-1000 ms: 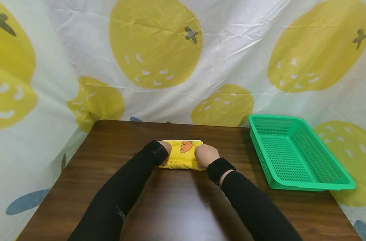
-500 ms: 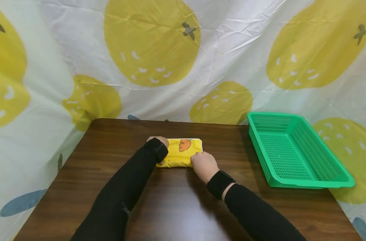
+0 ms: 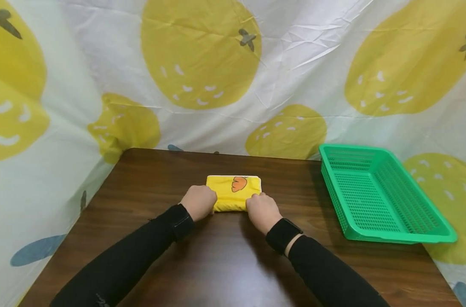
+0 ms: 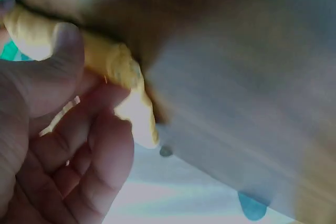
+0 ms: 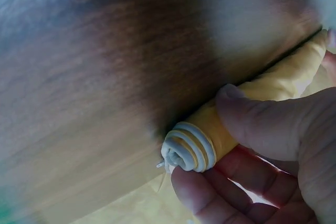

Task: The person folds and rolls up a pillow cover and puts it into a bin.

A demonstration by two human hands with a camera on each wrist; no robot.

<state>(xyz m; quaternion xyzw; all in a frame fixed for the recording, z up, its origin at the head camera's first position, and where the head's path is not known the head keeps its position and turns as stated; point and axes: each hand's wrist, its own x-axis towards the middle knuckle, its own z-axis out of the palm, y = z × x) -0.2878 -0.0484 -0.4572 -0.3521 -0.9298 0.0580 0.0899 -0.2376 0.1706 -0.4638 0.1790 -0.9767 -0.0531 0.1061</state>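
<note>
A yellow cloth (image 3: 227, 194) with a white edge and an orange print lies on the table, its near side rolled up. In the head view my left hand (image 3: 199, 202) is at the near left corner; my right hand (image 3: 262, 212) grips the near right part. The left wrist view has the thumb (image 4: 67, 43) against the roll (image 4: 97, 51), with curled fingers on its other side. Seen from the right wrist, the roll's end (image 5: 186, 148) is a layered spiral, pinched between thumb (image 5: 257, 121) and fingers. The far part of the cloth is flat.
A green plastic basket (image 3: 371, 204) with perforated walls stands at the table's right side. Brown wooden tabletop (image 3: 225, 264) surrounds the cloth. Behind it and to the left hangs a white curtain (image 3: 217, 128) with yellow fruit prints.
My left hand has gone from the cloth's left side to its near left corner. My right hand shifted slightly toward the near edge and off the right side. The cloth stays in about the same place.
</note>
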